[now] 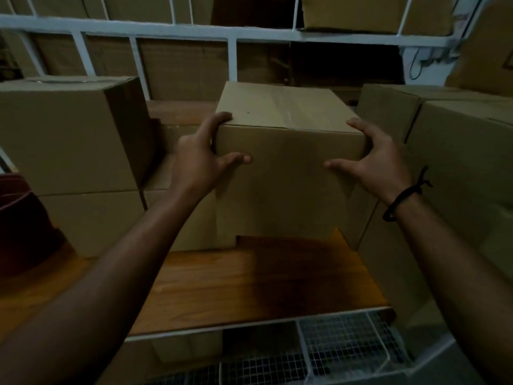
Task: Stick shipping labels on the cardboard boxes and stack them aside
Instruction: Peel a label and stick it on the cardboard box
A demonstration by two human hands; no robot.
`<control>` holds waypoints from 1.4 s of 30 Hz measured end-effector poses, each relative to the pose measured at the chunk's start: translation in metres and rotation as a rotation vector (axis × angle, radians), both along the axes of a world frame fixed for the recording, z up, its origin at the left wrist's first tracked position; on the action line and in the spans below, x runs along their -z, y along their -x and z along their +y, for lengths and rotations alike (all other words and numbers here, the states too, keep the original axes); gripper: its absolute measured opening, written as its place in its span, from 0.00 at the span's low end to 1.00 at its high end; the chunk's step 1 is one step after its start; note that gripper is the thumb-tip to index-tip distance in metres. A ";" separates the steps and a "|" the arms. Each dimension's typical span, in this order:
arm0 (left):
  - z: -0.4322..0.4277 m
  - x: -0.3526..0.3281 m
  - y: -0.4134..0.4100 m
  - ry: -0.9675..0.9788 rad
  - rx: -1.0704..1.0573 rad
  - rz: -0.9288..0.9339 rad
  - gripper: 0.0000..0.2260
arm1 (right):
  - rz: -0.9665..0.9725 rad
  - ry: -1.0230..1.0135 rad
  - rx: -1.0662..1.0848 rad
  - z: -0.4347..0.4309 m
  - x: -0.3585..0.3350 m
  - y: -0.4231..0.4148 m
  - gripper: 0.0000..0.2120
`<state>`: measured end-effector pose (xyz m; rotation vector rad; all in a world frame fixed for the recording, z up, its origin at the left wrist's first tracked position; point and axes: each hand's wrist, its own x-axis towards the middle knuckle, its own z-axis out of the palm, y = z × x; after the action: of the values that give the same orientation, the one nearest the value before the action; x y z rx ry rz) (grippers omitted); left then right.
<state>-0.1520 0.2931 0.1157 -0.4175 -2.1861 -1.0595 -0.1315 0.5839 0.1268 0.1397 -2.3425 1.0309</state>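
Box: A plain cardboard box (288, 173) stands centre frame toward the back of a wooden shelf (249, 284), its taped seam on top. It is gripped from both sides. Whether its base rests on the wood or hangs just above it cannot be told (the light is dim).
Left hand: The left hand (200, 159) clasps the box's near left corner, fingers curled over the top edge and thumb pressed flat to the front face.
Right hand: The right hand (374, 165) clasps the near right corner the same way, fingers wrapped round the side and thumb laid across the front face. A dark cord (402, 198) circles the wrist.
Left of box: A stack (69, 134) of two larger boxes, one on the other, stands just beside it, with a lower box between them.
Right of box: More cartons (458, 151) rise close by, taller than the held box.
Behind: A white rack (236, 34) crosses the frame, with brown cartons packed behind its bars.
Foreground: Wire mesh (347, 345) shows below the shelf's front edge.
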 end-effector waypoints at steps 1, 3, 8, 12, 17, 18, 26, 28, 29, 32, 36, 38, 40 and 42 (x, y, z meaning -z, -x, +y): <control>0.007 0.006 -0.008 0.010 0.012 0.005 0.33 | -0.003 -0.006 0.003 0.008 0.004 -0.009 0.41; 0.021 0.018 -0.023 0.015 0.050 0.018 0.32 | -0.010 -0.023 0.016 0.025 0.012 -0.024 0.41; 0.051 0.036 -0.045 0.001 0.088 0.001 0.30 | -0.006 -0.048 0.046 0.060 0.023 -0.056 0.40; 0.071 0.048 -0.060 -0.041 0.152 -0.021 0.30 | -0.008 -0.046 0.054 0.080 0.037 -0.074 0.41; 0.070 0.077 -0.068 -0.044 0.151 -0.097 0.30 | -0.073 -0.047 0.014 0.082 0.060 -0.078 0.40; 0.066 0.084 -0.069 -0.042 0.140 -0.114 0.30 | -0.084 -0.045 0.006 0.079 0.066 -0.077 0.40; 0.019 0.139 -0.080 -0.043 0.038 -0.243 0.31 | -0.198 -0.057 -0.128 0.036 0.128 -0.057 0.40; 0.008 0.152 -0.084 -0.023 0.006 -0.268 0.31 | -0.215 -0.047 -0.154 0.026 0.143 -0.057 0.40; 0.002 0.159 -0.085 -0.020 -0.008 -0.282 0.31 | -0.222 -0.038 -0.166 0.021 0.152 -0.057 0.39; -0.017 0.178 -0.088 -0.039 -0.029 -0.341 0.30 | -0.230 -0.039 -0.194 0.007 0.176 -0.057 0.38; -0.039 0.193 -0.093 -0.007 -0.052 -0.361 0.30 | -0.244 -0.043 -0.220 -0.015 0.192 -0.054 0.38; -0.052 0.196 -0.093 -0.002 -0.069 -0.371 0.30 | -0.248 -0.051 -0.227 -0.027 0.197 -0.053 0.38; -0.064 0.197 -0.093 0.000 -0.071 -0.387 0.30 | -0.248 -0.052 -0.221 -0.039 0.200 -0.054 0.37; -0.075 0.198 -0.092 0.005 -0.067 -0.395 0.30 | -0.243 -0.053 -0.214 -0.050 0.203 -0.055 0.37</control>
<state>-0.0603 0.2183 -0.0827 -0.1414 -2.5258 -1.1780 -0.0768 0.5344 -0.0761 0.3070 -2.6204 1.1430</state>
